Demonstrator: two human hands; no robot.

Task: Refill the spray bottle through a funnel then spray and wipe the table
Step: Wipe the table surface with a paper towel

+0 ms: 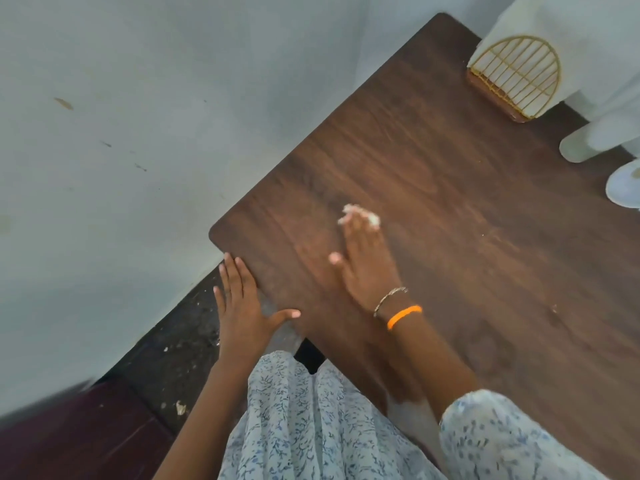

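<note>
Your right hand [363, 258] lies flat on the dark wooden table [450, 209] near the middle of the frame, with the fingers straight and stretched toward the upper part of the picture. Under the fingertips there is a small white piece of tissue or cloth [360, 214]; it is blurred, so you cannot tell exactly what material it is. The grip of this hand is wide, only pressing down on the white piece, not closing around it. On this wrist you wear a thin metal bracelet [389, 299] and an orange band [403, 316].

Your left hand [242, 306] is at the lower left of the table, resting on its edge near the rounded corner, fingers straight and the thumb spread to the right. Its grip is also wide and holds nothing.

At the upper right of the frame a gold wire holder [519, 77] on a brown base stands on the table, with white paper [568, 36] behind it. Below it, at the right edge of the frame, you see two white objects [588, 143], only partly in view; whether one of them is the spray bottle, you cannot tell. The wall [138, 133] at the left is pale, with some marks.
</note>
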